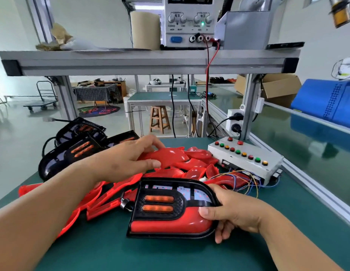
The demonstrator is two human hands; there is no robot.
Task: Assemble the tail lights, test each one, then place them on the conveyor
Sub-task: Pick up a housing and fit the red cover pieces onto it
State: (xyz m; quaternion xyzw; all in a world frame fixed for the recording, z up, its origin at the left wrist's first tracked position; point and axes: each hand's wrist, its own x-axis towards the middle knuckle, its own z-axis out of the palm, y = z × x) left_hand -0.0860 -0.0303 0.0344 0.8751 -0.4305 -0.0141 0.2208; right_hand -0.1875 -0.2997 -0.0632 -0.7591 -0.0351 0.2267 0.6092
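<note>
Head camera view, looking down on a workbench with a matte green mat (131, 251). The person's right hand (229, 210) grips the rounded right end of a tail light (170, 208) lying flat on the mat near the front edge. The thumb presses on its glossy red lens and the fingers curl beneath the black rim. The light is a smooth D shape with two amber oblong bars set in textured black plastic.

The left hand (131, 159) reaches into a loose pile of red lens covers (103, 196) behind it, with thumb and curled fingers pinching one curved, shiny red cover (166, 156). Black housings (72, 151) are stacked at the far left. To the right sits a grey control box (246, 159) with red, green and yellow round buttons and thin coloured wires trailing from it. Beyond an aluminium rail runs the glossy green conveyor (307, 137).
</note>
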